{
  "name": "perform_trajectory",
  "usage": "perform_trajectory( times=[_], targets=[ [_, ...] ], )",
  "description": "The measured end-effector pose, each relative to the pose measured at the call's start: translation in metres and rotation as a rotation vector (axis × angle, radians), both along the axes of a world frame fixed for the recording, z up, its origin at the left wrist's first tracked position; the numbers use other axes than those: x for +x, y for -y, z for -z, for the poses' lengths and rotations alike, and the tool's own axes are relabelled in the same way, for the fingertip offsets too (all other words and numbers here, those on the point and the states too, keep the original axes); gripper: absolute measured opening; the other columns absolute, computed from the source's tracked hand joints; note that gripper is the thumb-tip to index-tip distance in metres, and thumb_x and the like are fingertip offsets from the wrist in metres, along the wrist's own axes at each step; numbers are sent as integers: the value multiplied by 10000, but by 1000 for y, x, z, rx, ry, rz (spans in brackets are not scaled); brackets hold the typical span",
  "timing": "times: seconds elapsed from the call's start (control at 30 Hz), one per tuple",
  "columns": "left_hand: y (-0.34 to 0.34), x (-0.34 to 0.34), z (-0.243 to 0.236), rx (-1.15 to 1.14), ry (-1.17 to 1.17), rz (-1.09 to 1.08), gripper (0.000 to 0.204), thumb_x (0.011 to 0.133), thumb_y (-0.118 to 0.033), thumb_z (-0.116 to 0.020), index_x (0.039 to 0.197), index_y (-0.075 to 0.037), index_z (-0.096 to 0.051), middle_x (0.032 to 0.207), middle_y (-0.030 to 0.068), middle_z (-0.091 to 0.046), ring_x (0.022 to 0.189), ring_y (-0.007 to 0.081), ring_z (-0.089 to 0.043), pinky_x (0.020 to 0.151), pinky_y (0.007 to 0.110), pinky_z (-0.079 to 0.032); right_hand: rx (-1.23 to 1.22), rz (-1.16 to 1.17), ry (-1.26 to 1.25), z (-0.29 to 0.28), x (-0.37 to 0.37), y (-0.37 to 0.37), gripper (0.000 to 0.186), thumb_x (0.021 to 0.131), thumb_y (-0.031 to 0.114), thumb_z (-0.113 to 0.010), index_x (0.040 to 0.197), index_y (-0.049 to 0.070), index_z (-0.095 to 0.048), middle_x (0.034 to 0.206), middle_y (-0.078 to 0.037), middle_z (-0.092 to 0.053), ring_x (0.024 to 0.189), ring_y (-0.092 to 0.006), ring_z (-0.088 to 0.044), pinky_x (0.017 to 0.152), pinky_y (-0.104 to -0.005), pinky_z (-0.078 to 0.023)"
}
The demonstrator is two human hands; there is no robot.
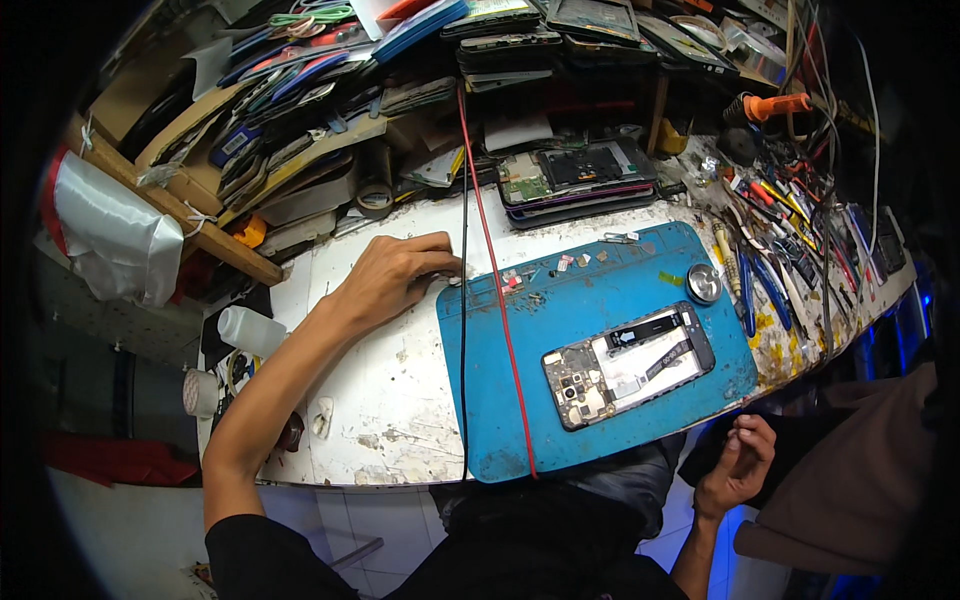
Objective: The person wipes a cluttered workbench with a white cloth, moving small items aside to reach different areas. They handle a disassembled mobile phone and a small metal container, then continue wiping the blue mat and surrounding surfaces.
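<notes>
My left hand (400, 275) reaches to the top left corner of a blue work mat (500, 400), its fingers curled beside a black cable (463, 380); what they grip, if anything, is hidden. My right hand (740, 455) hangs past the table's front edge, fingers curled loosely with nothing visible in them. An opened phone (580, 390) lies on the mat, its circuit board and internals exposed. A red cable (510, 360) runs down across the mat. Small parts (565, 262) and a round metal container (704, 283) sit along the mat's upper part.
Stacked devices (575, 185) stand behind the mat on the white table (360, 400). Crowded shelves (300, 100) rise at the back. Tools (790, 230) crowd the right side, below an orange-handled tool (775, 105). A translucent bottle (250, 330) and a white roll (200, 393) sit at left.
</notes>
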State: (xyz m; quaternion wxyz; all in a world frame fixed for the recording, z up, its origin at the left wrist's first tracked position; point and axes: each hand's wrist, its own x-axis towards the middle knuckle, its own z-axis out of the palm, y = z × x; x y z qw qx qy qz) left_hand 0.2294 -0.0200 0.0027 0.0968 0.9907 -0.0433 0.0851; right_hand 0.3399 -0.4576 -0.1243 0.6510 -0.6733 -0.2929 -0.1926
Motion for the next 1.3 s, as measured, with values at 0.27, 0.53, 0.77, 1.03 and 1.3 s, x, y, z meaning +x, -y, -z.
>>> perform_trajectory(
  times=[0.27,0.53,0.77,1.03,1.3],
  targets=[
    [-13,-53,-8,133,-32,-125,337,716,53,-733,1010,-113,-730,952,16,-656,744,260,-658,643,373,-514,-260,63,276,-17,-3,-5,129,883,14,-653,999,50,-611,1041,-135,-612,941,-304,-575,793,-410,-477],
    [37,-136,-30,-536,313,-555,99,970,61,-534,1034,-5,-571,1129,154,-677,931,163,-626,778,294,-511,-393,163,188,-58,31,-6,278,835,-26,-710,1101,2,-639,1163,-183,-633,1068,-345,-610,944,-444,-485],
    [147,-154,6,-1713,501,-528,147,1014,11,-504,1113,-58,-421,1142,283,-620,796,179,-625,698,272,-533,-657,41,116,-88,48,-1,444,758,58,-825,1169,10,-666,1199,-151,-682,1151,-329,-587,997,-433,-465],
    [173,-136,21,-1491,713,-649,183,965,47,-566,1122,-27,-509,1143,183,-587,921,151,-609,769,273,-529,-704,11,98,-93,45,0,490,690,70,-868,1142,17,-687,1195,-142,-692,1147,-318,-588,1002,-421,-469],
    [201,-132,37,-650,461,-540,738,651,35,-909,1284,48,-530,1365,174,-421,1087,236,-652,919,332,-584,-604,-22,13,-91,46,-2,456,708,24,-853,1131,2,-687,1180,-156,-692,1119,-298,-625,996,-394,-478]
  ],
)
